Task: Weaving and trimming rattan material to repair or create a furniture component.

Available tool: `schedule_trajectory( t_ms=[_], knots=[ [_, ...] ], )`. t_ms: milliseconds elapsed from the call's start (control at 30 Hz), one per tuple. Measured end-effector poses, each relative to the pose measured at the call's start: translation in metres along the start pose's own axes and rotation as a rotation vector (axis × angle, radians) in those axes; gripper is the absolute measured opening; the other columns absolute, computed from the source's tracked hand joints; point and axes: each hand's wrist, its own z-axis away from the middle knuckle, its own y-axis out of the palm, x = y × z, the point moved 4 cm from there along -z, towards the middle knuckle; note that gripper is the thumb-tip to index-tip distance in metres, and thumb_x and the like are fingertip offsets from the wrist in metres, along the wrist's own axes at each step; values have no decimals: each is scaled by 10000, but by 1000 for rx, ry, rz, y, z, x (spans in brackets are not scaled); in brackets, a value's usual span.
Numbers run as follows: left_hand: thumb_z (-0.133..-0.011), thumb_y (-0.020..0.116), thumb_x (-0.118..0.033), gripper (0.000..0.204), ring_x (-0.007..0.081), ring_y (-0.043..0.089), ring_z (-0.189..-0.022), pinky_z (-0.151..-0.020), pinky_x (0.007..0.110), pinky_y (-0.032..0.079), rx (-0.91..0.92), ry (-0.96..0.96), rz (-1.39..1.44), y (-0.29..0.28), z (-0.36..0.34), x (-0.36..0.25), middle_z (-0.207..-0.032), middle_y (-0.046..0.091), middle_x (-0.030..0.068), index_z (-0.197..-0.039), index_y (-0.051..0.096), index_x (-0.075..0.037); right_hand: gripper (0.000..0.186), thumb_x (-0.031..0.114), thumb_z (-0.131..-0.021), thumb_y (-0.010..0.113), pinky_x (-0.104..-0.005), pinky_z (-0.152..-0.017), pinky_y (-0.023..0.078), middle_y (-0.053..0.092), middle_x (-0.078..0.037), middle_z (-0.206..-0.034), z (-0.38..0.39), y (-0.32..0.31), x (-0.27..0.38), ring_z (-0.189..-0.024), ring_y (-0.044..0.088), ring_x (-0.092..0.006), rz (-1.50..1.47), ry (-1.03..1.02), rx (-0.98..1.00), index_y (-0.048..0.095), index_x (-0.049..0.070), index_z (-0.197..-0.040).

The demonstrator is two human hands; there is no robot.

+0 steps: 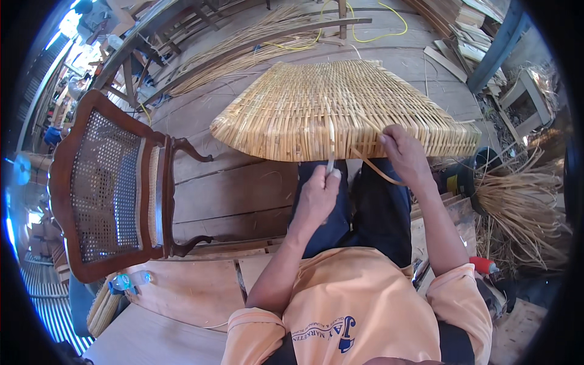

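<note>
A wide woven rattan panel [340, 100] spans the space in front of my knees, its thick near edge wrapped in strands. My left hand [317, 196] is closed around a slim, pale grey tool [330, 163], whose upper end meets the panel's near edge. The tool's exact kind is hard to make out. At the right part of that edge, my right hand [405, 156] pinches beside a loose rattan strand [378, 173]. This strand leaves the weave and curves down below my right fingers.
A carved wooden chair with cane mesh [106, 182] lies on its side at left. Long rattan strips [219, 55] lie on the plank floor beyond. A dark bucket [480, 164] and bundled fibres [517, 198] are at right. Plastic bottles [131, 280] lie lower left; people work far left.
</note>
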Motion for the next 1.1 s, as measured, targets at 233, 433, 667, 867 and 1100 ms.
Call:
schedule_trajectory(
  t_ms=[233,433,667,867,1100],
  knots=[
    [-877,601,-161,515,454,635,-868,-755,524,508,-49,279,-114,48,24,2,-918,651,292,-1345,403,-77,172,236,-908,589,-470,-763,464,637,-157,-782,-17,17,10,-816,618,-366,293,-234,-230,581,64,-918],
    [-863,618,-186,734,487,628,-833,-732,543,508,54,331,-373,74,23,14,-907,641,323,-1449,206,-27,232,295,-934,544,-454,-851,429,678,-144,-894,-37,26,-23,-908,632,-333,285,-148,-132,599,70,-915],
    [-881,599,-180,645,452,627,-773,-705,500,511,-88,310,-136,82,16,32,-934,645,268,-1431,284,-64,247,306,-936,544,-479,-759,487,675,-181,-821,-36,21,-21,-828,650,-368,299,-126,-107,608,68,-929],
    [-918,493,-100,247,93,510,-586,-503,231,431,74,-10,650,94,-13,28,-751,523,7,-1163,516,-75,247,294,-932,547,-499,-757,479,659,-212,-830,-31,15,-17,-832,632,-398,275,-145,-106,596,55,-898],
    [-860,513,-41,145,119,575,-637,-505,262,443,115,77,1196,110,-16,-7,-755,582,11,-990,542,-99,226,250,-930,562,-501,-737,461,638,-227,-827,-30,4,-9,-830,607,-427,231,-206,-174,584,25,-930]
  ],
)
